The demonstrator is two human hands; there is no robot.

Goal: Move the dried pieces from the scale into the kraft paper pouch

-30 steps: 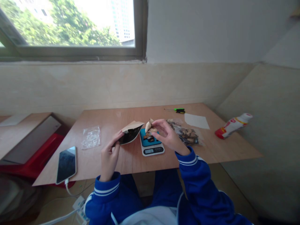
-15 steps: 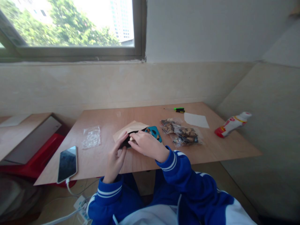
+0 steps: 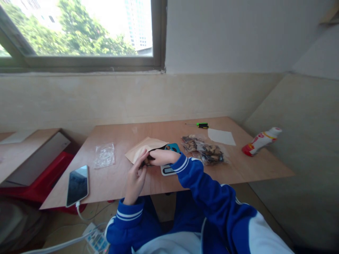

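Note:
My left hand (image 3: 137,176) holds the near edge of a brown paper bag (image 3: 143,145) lying with its dark mouth towards me. My right hand (image 3: 163,157) reaches into that mouth from the right, so its fingers are hidden. Brown pieces that look like dried mushroom slices show in the opening between the hands. Under the right wrist, partly covered, sits a small kitchen scale (image 3: 169,171) with a blue top and a white display end. A few brown pieces rest on the blue part.
Clear plastic bags of brown-black dried slices (image 3: 212,154) lie right of the scale. Behind them are screwdrivers (image 3: 202,125) and white paper (image 3: 221,136). A red-white bottle (image 3: 261,141) stands far right. Left are a clear plastic bag (image 3: 104,155) and a phone (image 3: 77,185) on a cable.
My right hand has gone deeper into the bag's mouth, its fingers passing out of sight. The scale's white display end is now uncovered. My left hand still holds the bag.

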